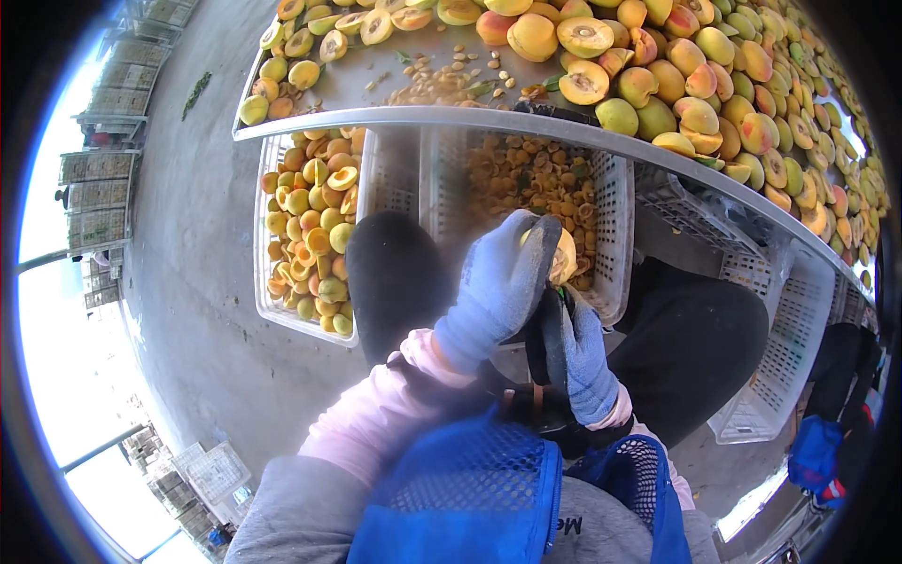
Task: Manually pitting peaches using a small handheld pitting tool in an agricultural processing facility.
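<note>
Before the middle crate (615, 226), the gloved right hand (584, 362) is curled; I cannot tell what it grips. The gloved left hand (493, 282) grasps a cut fruit (564, 260), seen over the middle crate's near part. The fruit sits right of the left fingers, just beyond the right hand, pale face turned rightward, visible long axis running roughly toward the crate's far end. Past the crate, a table (376, 117) bears more fruit (584, 38).
</note>
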Demonstrator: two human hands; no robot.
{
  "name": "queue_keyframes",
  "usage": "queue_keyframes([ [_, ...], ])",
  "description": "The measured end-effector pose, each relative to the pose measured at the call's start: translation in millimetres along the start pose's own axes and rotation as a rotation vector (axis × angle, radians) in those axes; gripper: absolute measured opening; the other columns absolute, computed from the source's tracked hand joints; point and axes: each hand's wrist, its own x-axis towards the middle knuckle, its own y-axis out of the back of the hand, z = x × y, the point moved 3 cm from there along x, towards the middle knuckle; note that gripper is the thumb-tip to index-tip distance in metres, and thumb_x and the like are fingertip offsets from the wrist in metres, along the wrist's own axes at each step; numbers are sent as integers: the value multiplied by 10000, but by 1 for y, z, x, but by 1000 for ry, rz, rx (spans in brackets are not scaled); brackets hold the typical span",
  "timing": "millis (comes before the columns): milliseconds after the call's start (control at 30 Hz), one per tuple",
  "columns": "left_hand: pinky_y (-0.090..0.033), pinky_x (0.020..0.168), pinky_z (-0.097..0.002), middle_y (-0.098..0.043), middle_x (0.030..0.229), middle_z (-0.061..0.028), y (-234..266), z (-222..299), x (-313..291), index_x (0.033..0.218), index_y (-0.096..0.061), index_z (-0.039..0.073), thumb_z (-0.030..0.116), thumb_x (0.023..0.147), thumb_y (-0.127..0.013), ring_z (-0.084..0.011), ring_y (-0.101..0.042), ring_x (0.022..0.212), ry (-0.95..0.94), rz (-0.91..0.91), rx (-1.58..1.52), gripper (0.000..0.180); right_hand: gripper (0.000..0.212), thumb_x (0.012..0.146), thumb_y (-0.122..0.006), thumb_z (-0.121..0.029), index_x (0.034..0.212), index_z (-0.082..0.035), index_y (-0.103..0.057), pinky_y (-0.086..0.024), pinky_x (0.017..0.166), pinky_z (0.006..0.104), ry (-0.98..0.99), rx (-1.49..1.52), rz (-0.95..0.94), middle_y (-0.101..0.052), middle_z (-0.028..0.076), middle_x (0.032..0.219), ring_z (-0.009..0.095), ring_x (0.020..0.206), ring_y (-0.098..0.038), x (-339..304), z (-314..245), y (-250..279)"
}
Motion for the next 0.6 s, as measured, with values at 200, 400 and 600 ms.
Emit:
queue_keyframes([
  [200,-476,667,-317,-569,895,-176,-1,-6,-1,1007,-557,-46,94,841,-538,-268,-584,743,71,-58,-157,218,376,960,-425,-401,845,-55,-515,-323,357,233,-797,824,-335,-485,40,565,119,391,-418,5,-25,1],
  [400,-451,639,-275,-606,819,-79,-16,-23,-14,922,-597,-17,269,937,-504,-122,-544,696,75,11,-573,302,431,944,-404,-488,838,-83,-504,-260,292,202,-999,1741,-591,-391,-16,514,61,332,-327,-9,-18,-12],
  [600,-463,742,-293,-587,866,-74,-36,-26,-12,1004,-533,-4,200,880,-561,-174,-563,756,671,61,-1349,241,476,940,-364,-492,962,-45,-528,-344,284,188,-874,2354,-435,-455,10,542,68,317,-370,2,-39,-5],
])
